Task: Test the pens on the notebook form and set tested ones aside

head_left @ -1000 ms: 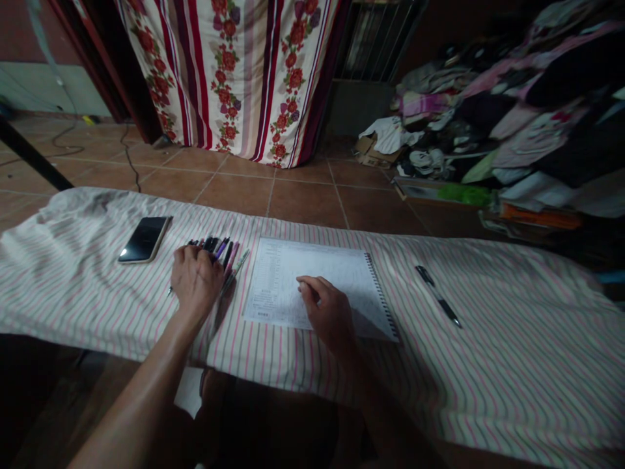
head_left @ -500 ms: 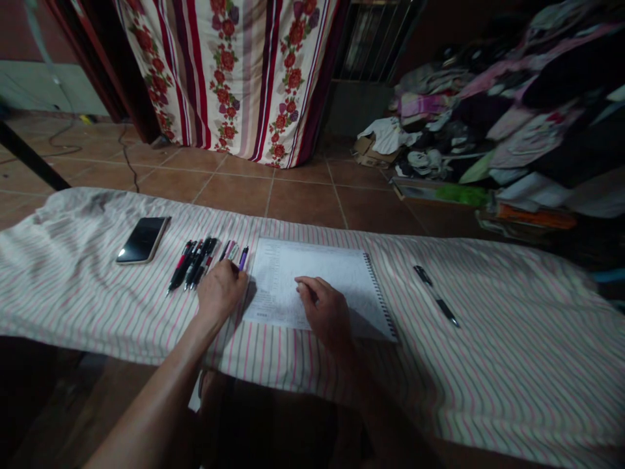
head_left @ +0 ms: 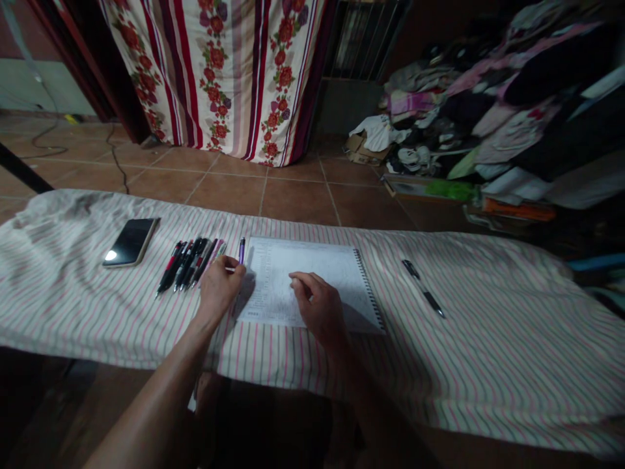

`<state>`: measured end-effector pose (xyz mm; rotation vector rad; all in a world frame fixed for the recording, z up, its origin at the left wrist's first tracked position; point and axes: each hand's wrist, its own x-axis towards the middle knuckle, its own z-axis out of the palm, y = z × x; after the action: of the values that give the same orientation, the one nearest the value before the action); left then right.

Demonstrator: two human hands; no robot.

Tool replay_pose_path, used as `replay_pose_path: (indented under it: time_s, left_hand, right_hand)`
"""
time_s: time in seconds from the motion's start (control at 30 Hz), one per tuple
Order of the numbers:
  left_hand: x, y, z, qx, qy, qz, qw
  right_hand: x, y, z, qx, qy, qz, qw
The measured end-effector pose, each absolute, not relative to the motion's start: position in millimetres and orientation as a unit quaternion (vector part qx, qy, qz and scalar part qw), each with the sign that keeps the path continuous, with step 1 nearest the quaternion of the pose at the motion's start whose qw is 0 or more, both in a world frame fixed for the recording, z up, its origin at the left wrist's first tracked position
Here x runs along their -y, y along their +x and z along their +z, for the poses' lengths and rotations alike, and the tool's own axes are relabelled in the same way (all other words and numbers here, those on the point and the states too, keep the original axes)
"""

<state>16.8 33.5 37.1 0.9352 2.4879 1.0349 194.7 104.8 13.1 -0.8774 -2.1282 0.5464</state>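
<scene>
When going left to right and comparing with a second ago, start at the phone [head_left: 131, 243], flat on the striped cloth [head_left: 488, 326]. Then get to the bunch of dark pens [head_left: 188, 266], slanted side by side, no longer under any fingers. Pinkish pens [head_left: 215, 253] next along, partly hidden behind knuckles. Big change right after: left hand [head_left: 219, 286] over from the bunch, fingertips in a narrow pinch, holding the purple pen [head_left: 241, 251] just beside the left edge of the notebook [head_left: 288, 255]. Can't tell whether resting on cloth or lifted. Means purple pen now apart from the others, so work in hand probably with pens rather than page. Right hand [head_left: 318, 306] parked over the notebook, same as before, fingers curled narrow; can't tell if pinching anything. Lone dark-ended pen [head_left: 430, 299] well apart on the right, untouched.
</scene>
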Motion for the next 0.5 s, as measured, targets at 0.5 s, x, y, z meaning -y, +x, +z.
replay_pose_path:
  time_s: [0.5]
  left_hand:
    - [-51,51,41,-0.486,0.117,0.722,0.478]
  right_hand:
    - [-101,198,24,0.791,-0.373,0.316,0.367]
